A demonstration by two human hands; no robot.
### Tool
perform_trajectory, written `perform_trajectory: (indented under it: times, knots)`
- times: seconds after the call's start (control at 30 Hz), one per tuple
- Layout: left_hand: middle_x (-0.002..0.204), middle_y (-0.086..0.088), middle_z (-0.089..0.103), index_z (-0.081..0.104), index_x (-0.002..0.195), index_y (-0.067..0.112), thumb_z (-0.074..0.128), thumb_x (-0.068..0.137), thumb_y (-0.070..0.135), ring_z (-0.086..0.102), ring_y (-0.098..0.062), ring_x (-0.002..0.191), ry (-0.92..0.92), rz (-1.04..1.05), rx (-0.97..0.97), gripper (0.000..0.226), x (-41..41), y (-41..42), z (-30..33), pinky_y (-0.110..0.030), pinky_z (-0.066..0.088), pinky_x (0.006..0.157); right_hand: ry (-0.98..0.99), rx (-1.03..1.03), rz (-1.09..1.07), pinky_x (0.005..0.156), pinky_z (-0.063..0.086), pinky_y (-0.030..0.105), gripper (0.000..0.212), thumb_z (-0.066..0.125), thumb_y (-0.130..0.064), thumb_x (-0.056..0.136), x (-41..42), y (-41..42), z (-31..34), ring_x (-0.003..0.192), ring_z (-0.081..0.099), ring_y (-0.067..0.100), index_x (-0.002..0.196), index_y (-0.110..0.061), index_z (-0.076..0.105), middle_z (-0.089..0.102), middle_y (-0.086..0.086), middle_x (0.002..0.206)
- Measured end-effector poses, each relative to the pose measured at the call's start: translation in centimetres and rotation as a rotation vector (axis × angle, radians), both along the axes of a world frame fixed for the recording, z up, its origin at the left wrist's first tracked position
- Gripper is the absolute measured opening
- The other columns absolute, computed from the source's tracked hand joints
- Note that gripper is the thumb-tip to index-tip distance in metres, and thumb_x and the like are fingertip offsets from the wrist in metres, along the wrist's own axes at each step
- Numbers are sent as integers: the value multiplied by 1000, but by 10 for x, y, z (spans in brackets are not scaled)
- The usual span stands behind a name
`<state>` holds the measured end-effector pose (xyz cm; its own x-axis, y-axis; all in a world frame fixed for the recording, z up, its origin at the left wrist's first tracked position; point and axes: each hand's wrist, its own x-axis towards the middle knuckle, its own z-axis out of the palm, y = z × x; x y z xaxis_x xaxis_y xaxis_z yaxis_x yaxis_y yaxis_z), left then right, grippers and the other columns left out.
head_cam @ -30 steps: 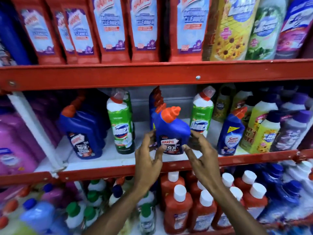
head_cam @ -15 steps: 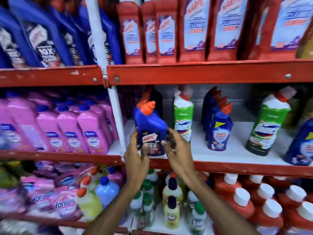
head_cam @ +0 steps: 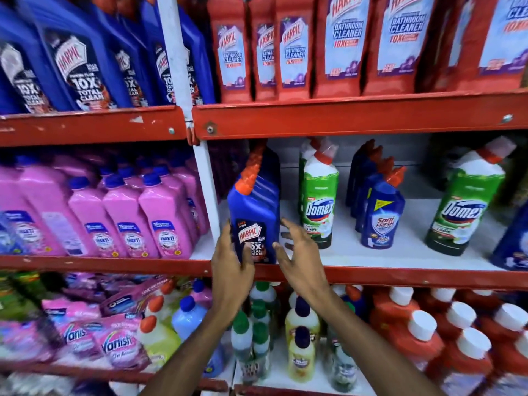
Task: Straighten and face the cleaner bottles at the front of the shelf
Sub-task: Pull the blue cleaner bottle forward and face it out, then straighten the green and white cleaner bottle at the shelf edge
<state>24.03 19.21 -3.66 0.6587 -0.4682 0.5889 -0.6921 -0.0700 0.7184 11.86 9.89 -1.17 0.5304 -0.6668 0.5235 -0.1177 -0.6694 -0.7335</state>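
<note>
A blue Harpic bottle [head_cam: 255,215] with an orange cap stands upright at the front left of the white middle shelf [head_cam: 371,257], label facing out, with more blue bottles lined up behind it. My left hand [head_cam: 230,267] grips its lower left side, thumb on the label. To its right my right hand [head_cam: 297,260] is open, fingers spread, a little off the bottle. Further right stand a green Domex bottle [head_cam: 320,205], a blue Sani Fresh bottle [head_cam: 381,214] and a second, tilted Domex bottle [head_cam: 463,212].
A white upright post [head_cam: 207,190] borders the Harpic bottle on the left, with pink bottles [head_cam: 125,218] beyond it. A red shelf lip [head_cam: 400,277] runs along the front. Red Harpic bathroom cleaner bottles [head_cam: 343,44] fill the shelf above; red and small bottles stand below.
The Harpic bottle has been carried left from the shelf's middle to the front left corner and set down. My right hand has let go and opened; the view swung left.
</note>
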Motion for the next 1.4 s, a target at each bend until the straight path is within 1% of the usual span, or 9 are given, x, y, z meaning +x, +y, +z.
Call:
perform_trajectory:
  times: [0.13, 0.27, 0.4, 0.63, 0.73, 0.97, 1.17, 1.3, 1.4]
  knots:
    - [161, -10, 40, 36, 153, 15, 60, 93, 24, 37, -27, 151, -246, 91, -108, 65, -32, 0, 12, -50, 35, 123, 44, -288, -177, 114, 38, 31, 63, 58, -20, 94, -40, -7, 2, 144, 35, 17, 152, -18, 33, 38, 1, 159]
    - [166, -17, 32, 34, 155, 11, 62, 90, 28, 25, -36, 157, -593, 41, -9, 73, -73, -25, 23, -59, 27, 124, 184, -550, -397, 122, 28, 49, 71, 59, -10, 87, -89, -31, 11, 152, 22, 32, 153, -11, 31, 28, 15, 163]
    - [168, -23, 22, 30, 158, 12, 60, 91, 34, 15, -44, 158, -782, -25, 162, 76, -117, -64, 21, -71, 21, 122, 313, -606, -562, 122, 19, 58, 76, 55, -12, 86, -137, -62, 12, 155, 9, 38, 155, -11, 25, 16, 19, 166]
    - [169, -21, 18, 24, 159, 8, 61, 91, 30, 15, -46, 157, -886, -244, 221, 80, -183, -134, 18, -67, 22, 124, 296, -475, -661, 120, 27, 55, 72, 57, -10, 85, -214, -112, 1, 151, 22, 39, 152, -6, 31, 24, 22, 163]
    - [171, -17, 19, 21, 160, 10, 56, 95, 26, 14, -37, 160, -822, -421, 262, 75, -202, -164, 17, -57, 21, 128, 165, -293, -665, 113, 40, 49, 64, 58, -8, 89, -236, -130, -4, 141, 39, 39, 148, -1, 33, 36, 22, 156]
    - [167, -13, 31, 22, 159, 7, 62, 96, 14, 31, -27, 155, -249, -607, 320, 75, -241, -235, 32, -26, 22, 124, 76, 65, -549, 103, 43, 36, 63, 53, -5, 92, -266, -177, 2, 134, 49, 37, 149, 1, 27, 45, 23, 150]
    - [138, -13, 67, 39, 148, 16, 65, 94, 8, 67, -28, 123, 12, -597, 266, 60, -254, -267, 32, -44, 57, 103, 98, 104, -437, 86, 52, 35, 41, 54, -2, 92, -273, -206, 4, 107, 68, 38, 133, -3, 47, 70, 20, 120]
    - [132, -8, 72, 44, 143, 17, 66, 94, 11, 71, -22, 115, 16, -549, 149, 54, -261, -254, 26, -43, 62, 97, 53, 89, -409, 85, 57, 42, 36, 55, -7, 95, -277, -204, -1, 104, 71, 32, 130, -9, 50, 73, 13, 114]
    - [135, -3, 69, 46, 144, 18, 67, 97, 17, 68, -14, 119, 2, -583, 56, 52, -259, -227, 23, -35, 60, 100, -17, 28, -338, 87, 58, 35, 35, 56, -8, 96, -279, -181, -4, 105, 70, 22, 130, -12, 51, 72, 4, 119]
